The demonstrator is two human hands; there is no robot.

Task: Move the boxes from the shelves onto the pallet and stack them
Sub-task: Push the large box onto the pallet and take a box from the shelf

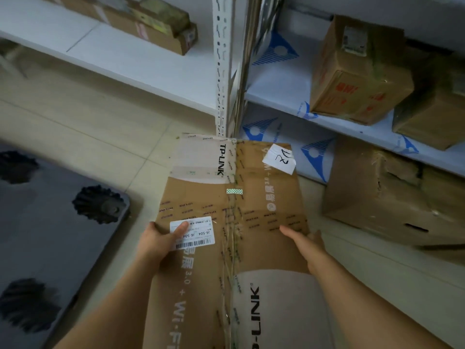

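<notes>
2 grips hold TP-LINK box [234,222] | brown cardbd, taped seam, barcode label | fingers prob. underneath

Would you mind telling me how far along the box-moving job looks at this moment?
Done: nothing yet shows on the visible part of the dark pallet. In hand: the left hand and right hand hold the TP-LINK box by its sides, off the shelves. Left: a labelled box on the right shelf, a long box on the upper left shelf, a crumpled box lower right.
</notes>
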